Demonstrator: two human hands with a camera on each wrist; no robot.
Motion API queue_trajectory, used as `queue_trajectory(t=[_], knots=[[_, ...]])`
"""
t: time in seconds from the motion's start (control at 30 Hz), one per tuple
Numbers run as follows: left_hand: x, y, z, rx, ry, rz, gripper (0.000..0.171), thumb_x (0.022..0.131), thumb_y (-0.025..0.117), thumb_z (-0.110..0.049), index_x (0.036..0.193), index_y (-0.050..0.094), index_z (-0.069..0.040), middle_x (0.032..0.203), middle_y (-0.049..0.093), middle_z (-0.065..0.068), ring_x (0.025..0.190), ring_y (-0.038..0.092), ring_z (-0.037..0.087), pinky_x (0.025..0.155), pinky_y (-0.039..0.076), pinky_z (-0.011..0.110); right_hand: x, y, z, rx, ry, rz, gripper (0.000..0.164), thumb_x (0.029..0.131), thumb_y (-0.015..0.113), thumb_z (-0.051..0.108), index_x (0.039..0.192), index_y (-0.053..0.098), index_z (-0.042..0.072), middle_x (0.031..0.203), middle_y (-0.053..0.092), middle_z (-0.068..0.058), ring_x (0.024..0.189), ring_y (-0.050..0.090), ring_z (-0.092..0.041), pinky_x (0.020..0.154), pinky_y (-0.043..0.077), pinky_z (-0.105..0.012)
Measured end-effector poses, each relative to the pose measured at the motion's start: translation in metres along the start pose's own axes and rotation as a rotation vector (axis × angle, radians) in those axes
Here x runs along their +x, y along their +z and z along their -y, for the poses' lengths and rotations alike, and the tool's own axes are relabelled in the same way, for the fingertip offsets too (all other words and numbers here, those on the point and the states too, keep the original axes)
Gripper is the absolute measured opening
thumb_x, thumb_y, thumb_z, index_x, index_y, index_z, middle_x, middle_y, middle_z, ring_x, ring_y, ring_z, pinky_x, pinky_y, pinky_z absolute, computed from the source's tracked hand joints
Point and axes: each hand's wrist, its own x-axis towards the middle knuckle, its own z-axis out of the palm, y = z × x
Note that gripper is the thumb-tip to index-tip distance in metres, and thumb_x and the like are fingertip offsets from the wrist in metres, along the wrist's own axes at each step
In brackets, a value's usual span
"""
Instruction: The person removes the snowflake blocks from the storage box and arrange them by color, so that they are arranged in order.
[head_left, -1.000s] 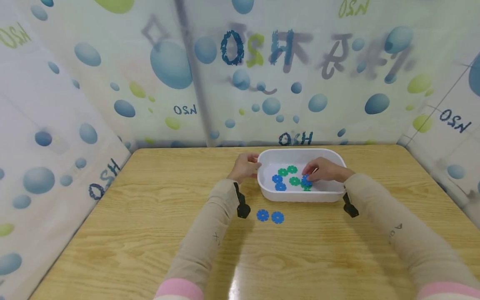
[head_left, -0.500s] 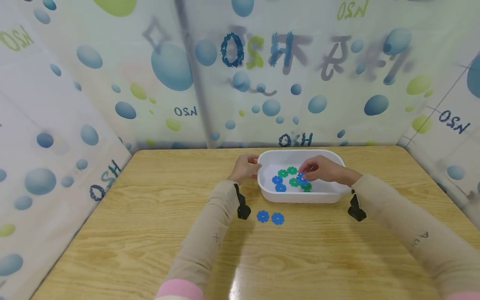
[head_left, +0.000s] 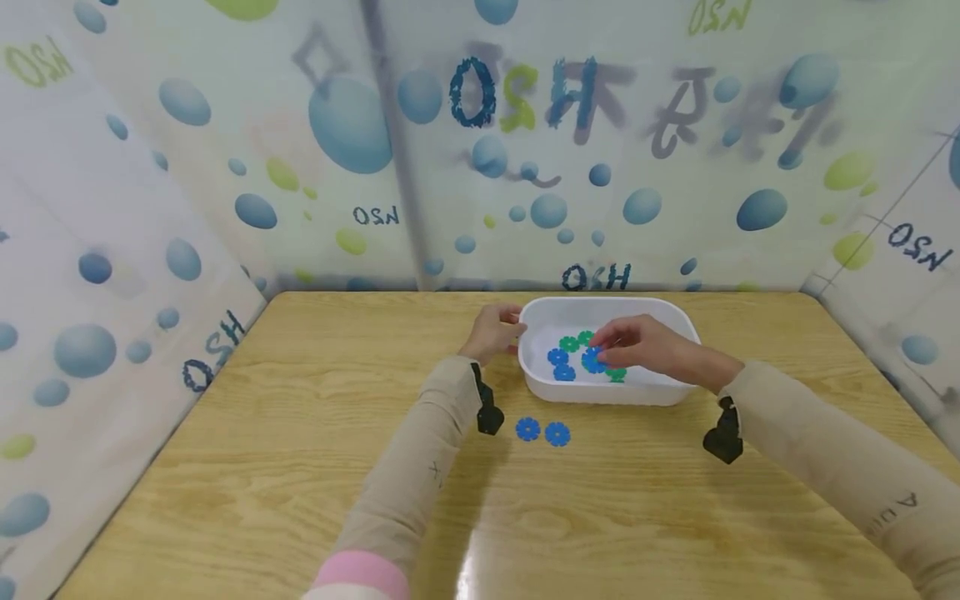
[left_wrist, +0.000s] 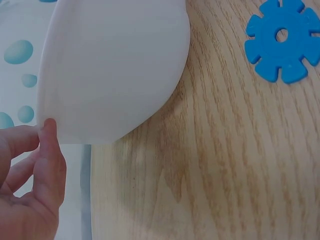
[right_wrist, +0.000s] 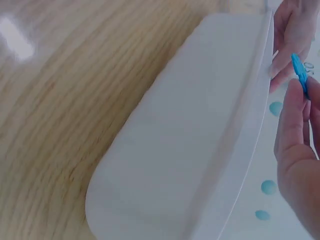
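My left hand holds the left end of a white plastic basin, its thumb and fingers pinching the rim. Over the inside of the basin, my right hand pinches a blue snowflake disc, a notched round piece. The right wrist view shows that disc edge-on between thumb and fingertips, above the rim. Below it lie green discs and two other blue discs; the right hand and the held disc partly cover the pieces.
Two blue discs lie side by side on the wooden table, in front of the basin. One blue disc also shows in the left wrist view. A bubble-patterned wall covering stands behind the table's back edge.
My right hand has moved slightly left inside the basin, carrying the blue disc with it, and its forearm has swung to the right. The left hand keeps its hold on the rim.
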Motion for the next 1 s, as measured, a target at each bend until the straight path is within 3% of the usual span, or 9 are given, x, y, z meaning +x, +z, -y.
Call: queue_trajectory(t=[0.37,0.63,1.0], knots=[[-0.002,0.002,-0.001,-0.001,0.023,-0.008,0.033,0.085,0.057,-0.005,0.118,0.054,-0.004,0.103,0.051,0.012,0.089,0.054,0.022,0.060,0.054,0.027,-0.016,0.024,-0.002,0.163,-0.039,0.138,0.029,0.084,0.060,0.012,0.105,0.055,-0.009,0.093,0.060,-0.007,0.082,0.057,-0.016,0.076,0.052,-0.032],[-0.002,0.002,-0.001,-0.001,0.007,-0.005,0.035,0.086,0.056,-0.004,0.120,0.052,-0.003,0.104,0.050,0.012,0.089,0.053,0.023,0.063,0.054,0.028,-0.025,0.036,-0.005,0.130,-0.068,0.170,0.027,0.084,0.060,0.012,0.104,0.057,-0.007,0.093,0.060,-0.010,0.079,0.054,-0.015,0.073,0.050,-0.024],[-0.002,0.002,-0.001,-0.012,0.007,-0.015,0.034,0.086,0.055,-0.003,0.120,0.053,-0.003,0.104,0.049,0.013,0.089,0.053,0.022,0.062,0.054,0.027,-0.037,0.049,-0.012,0.100,-0.079,0.194,0.022,0.085,0.058,0.009,0.101,0.058,-0.005,0.088,0.058,-0.010,0.077,0.052,-0.017,0.067,0.051,-0.025]])
